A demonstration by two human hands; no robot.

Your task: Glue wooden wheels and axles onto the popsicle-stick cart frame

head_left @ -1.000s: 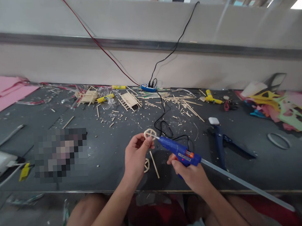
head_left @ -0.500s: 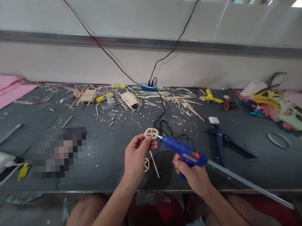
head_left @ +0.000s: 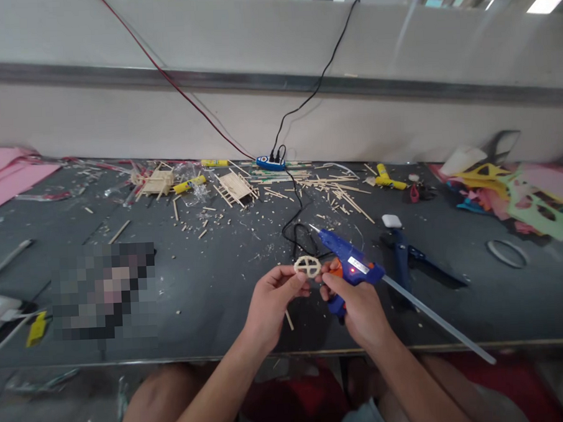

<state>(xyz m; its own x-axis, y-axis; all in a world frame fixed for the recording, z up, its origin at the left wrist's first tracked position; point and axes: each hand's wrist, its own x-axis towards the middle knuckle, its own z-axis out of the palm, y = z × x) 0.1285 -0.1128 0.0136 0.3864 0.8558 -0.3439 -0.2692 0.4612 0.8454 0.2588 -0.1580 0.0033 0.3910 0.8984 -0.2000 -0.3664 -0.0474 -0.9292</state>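
Observation:
My left hand [head_left: 271, 301] pinches a small round wooden wheel [head_left: 307, 267] with crossed spokes, held up above the dark table [head_left: 210, 282]. My right hand [head_left: 355, 307] grips a blue glue gun [head_left: 346, 264] by its handle; a fingertip of that hand touches the wheel's right edge. The gun's nozzle points up and to the left, away from the wheel. A long clear glue stick [head_left: 435, 319] juts out of the gun's back toward the lower right. A thin wooden stick [head_left: 289, 319] lies on the table under my left hand.
Wood sticks and scraps [head_left: 337, 196] litter the far table, with two small stick frames [head_left: 236, 187]. A blue power strip [head_left: 270, 163] with black cords sits by the wall. Blue pliers [head_left: 407, 258] lie right of the gun, coloured foam shapes [head_left: 518, 194] at far right, pink sheets [head_left: 9, 176] at far left.
The gun's nozzle has come off the wheel and swung up. My right hand has moved in toward the left hand, and a finger now touches the wheel, which sits lower and further right.

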